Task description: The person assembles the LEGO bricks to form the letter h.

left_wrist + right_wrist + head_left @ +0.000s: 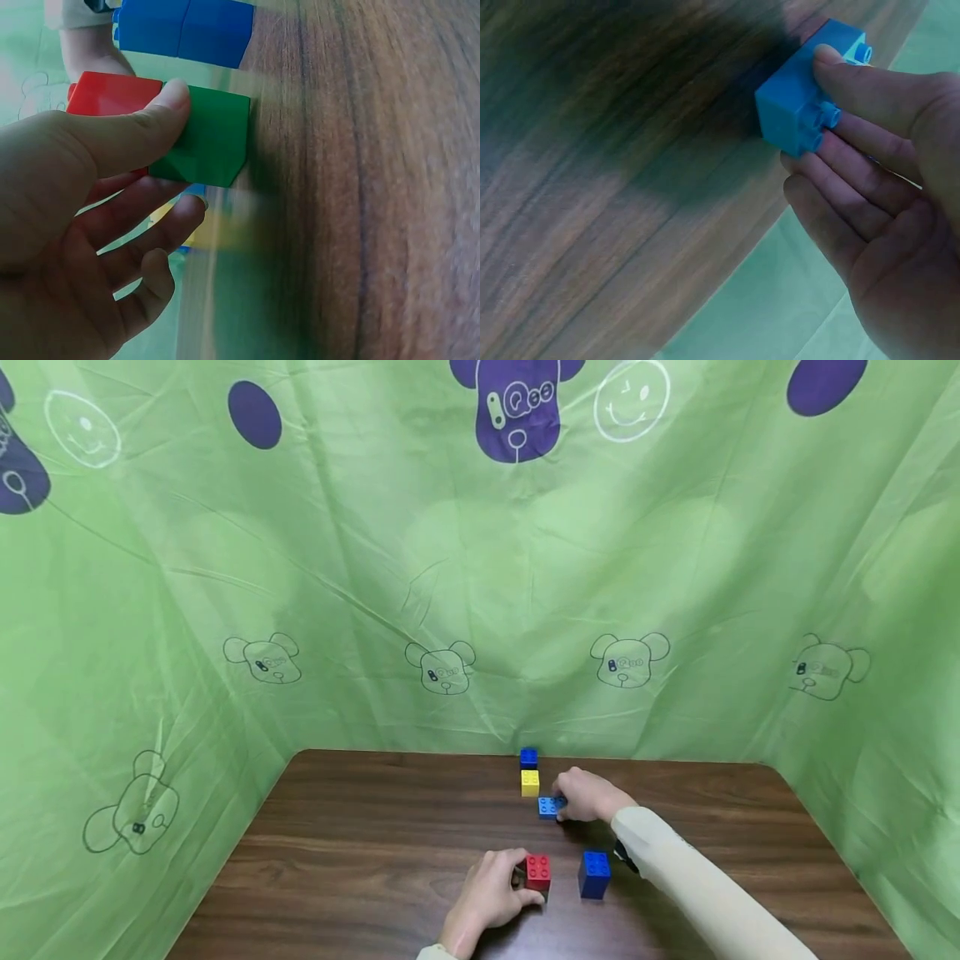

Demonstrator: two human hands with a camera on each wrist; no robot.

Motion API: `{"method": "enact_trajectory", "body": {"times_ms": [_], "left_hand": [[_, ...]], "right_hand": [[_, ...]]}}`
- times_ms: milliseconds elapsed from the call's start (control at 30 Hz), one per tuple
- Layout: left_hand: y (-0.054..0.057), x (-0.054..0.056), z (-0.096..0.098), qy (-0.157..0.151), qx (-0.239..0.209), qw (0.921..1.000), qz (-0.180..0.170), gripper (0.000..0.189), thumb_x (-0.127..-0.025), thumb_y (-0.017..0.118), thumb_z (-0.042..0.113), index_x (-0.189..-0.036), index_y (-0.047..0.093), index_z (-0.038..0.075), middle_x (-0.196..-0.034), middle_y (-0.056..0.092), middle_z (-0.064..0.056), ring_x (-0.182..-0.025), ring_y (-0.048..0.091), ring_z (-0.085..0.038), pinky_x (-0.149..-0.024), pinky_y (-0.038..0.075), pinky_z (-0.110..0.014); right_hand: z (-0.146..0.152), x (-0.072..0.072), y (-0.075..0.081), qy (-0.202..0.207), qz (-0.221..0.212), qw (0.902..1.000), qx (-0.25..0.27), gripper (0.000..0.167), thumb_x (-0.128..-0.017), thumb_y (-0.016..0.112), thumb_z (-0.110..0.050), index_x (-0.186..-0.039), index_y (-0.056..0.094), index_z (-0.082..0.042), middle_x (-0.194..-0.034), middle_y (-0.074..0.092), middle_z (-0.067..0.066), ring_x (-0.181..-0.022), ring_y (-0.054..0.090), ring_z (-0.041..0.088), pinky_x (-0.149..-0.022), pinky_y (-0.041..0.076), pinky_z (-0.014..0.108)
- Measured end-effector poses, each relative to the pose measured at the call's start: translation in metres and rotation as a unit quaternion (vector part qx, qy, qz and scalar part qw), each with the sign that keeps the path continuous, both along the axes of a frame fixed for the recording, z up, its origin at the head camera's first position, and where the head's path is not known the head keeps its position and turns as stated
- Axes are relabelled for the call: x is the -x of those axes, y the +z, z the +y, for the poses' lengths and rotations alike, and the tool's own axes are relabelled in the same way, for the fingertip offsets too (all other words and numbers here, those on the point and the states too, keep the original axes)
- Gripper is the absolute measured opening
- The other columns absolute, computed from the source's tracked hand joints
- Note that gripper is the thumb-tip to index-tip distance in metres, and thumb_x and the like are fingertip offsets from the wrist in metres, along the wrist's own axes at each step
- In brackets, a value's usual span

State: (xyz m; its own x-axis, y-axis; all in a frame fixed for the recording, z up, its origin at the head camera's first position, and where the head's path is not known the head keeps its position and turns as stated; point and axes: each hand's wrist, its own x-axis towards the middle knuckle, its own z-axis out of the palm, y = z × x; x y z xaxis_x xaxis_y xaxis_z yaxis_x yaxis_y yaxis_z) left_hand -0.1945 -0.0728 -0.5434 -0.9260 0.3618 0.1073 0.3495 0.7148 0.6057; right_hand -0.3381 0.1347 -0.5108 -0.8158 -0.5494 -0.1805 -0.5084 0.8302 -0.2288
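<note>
- While the left hand [489,893] pinches a red brick [112,91] joined to a green brick [210,139], the right hand [591,795] pinches a light-blue brick [547,808] farther back on the table [337,868].
- Near the red brick, two joined blue bricks [594,877] stand upright.
- Beyond the light-blue brick sit a yellow brick [530,784] and a dark-blue brick [528,758].
- Two pairs seem done; the other three bricks probably remain.

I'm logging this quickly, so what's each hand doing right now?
Left hand: holding a red brick stacked on a green brick.
Right hand: pinching a light-blue brick.
</note>
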Motion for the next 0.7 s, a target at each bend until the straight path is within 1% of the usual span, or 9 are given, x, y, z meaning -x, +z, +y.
{"method": "enact_trajectory", "body": {"times_ms": [100, 167, 300, 433, 500, 633, 700], "left_hand": [[-0.001, -0.001, -0.001, 0.0, -0.004, 0.9999, -0.011, 0.033, -0.074, 0.09, 0.039, -0.093, 0.069, 0.021, -0.084, 0.066, 0.015, -0.072, 0.058, -0.002, -0.061, 0.045, -0.024], [-0.001, -0.001, -0.001, 0.001, -0.007, 0.9999, -0.012, 0.033, -0.074, 0.09, 0.039, -0.093, 0.069, 0.021, -0.084, 0.066, 0.014, -0.072, 0.057, -0.002, -0.061, 0.045, -0.025], [-0.002, -0.002, 0.0, 0.005, -0.005, 1.0, -0.003, 0.034, -0.073, 0.09, 0.04, -0.093, 0.068, 0.021, -0.083, 0.066, 0.014, -0.07, 0.055, -0.001, -0.061, 0.044, -0.025], [-0.003, -0.003, 0.0, 0.006, -0.001, 0.9999, 0.01, 0.034, -0.073, 0.089, 0.041, -0.092, 0.068, 0.022, -0.082, 0.065, 0.014, -0.069, 0.054, -0.001, -0.061, 0.044, -0.024], [-0.003, -0.003, 0.001, 0.007, -0.001, 0.9999, 0.013, 0.034, -0.074, 0.089, 0.041, -0.092, 0.068, 0.022, -0.082, 0.065, 0.015, -0.069, 0.053, 0.0, -0.061, 0.043, -0.024], [-0.003, -0.003, 0.001, 0.006, 0.005, 0.9999, 0.014, 0.034, -0.074, 0.089, 0.041, -0.093, 0.068, 0.021, -0.083, 0.065, 0.014, -0.07, 0.054, -0.001, -0.061, 0.044, -0.025], [-0.002, -0.003, 0.001, 0.006, 0.007, 0.9999, 0.013, 0.034, -0.074, 0.089, 0.041, -0.092, 0.068, 0.021, -0.083, 0.066, 0.013, -0.07, 0.054, -0.001, -0.061, 0.044, -0.025]], "right_hand": [[0.001, -0.003, -0.003, -0.003, -0.001, 0.9999, 0.012, 0.019, -0.083, 0.085, -0.022, -0.095, 0.077, -0.011, -0.088, 0.073, 0.0, -0.076, 0.062, 0.011, -0.076, 0.057, 0.037], [0.002, -0.005, -0.003, -0.003, 0.003, 0.9999, 0.014, 0.021, -0.084, 0.084, -0.022, -0.099, 0.077, -0.009, -0.093, 0.074, 0.002, -0.081, 0.065, 0.013, -0.079, 0.057, 0.039], [0.003, -0.006, -0.006, 0.0, 0.017, 0.9997, 0.015, 0.025, -0.084, 0.084, -0.022, -0.102, 0.076, -0.007, -0.098, 0.074, 0.004, -0.089, 0.068, 0.017, -0.083, 0.057, 0.041], [0.006, -0.007, -0.008, 0.006, 0.032, 0.9993, 0.017, 0.029, -0.083, 0.085, -0.023, -0.105, 0.075, -0.005, -0.099, 0.074, 0.006, -0.092, 0.069, 0.02, -0.085, 0.057, 0.042], [0.007, -0.007, -0.01, 0.011, 0.04, 0.999, 0.016, 0.03, -0.083, 0.084, -0.024, -0.106, 0.075, -0.005, -0.099, 0.074, 0.005, -0.091, 0.069, 0.019, -0.084, 0.057, 0.041], [0.013, -0.008, -0.01, 0.017, 0.059, 0.9974, 0.038, 0.032, -0.085, 0.083, -0.025, -0.109, 0.075, -0.006, -0.102, 0.074, 0.005, -0.095, 0.069, 0.02, -0.085, 0.057, 0.041], [0.018, -0.01, -0.005, 0.012, 0.064, 0.996, 0.061, 0.033, -0.086, 0.082, -0.025, -0.111, 0.075, -0.005, -0.106, 0.074, 0.007, -0.098, 0.069, 0.021, -0.087, 0.057, 0.042]]}}
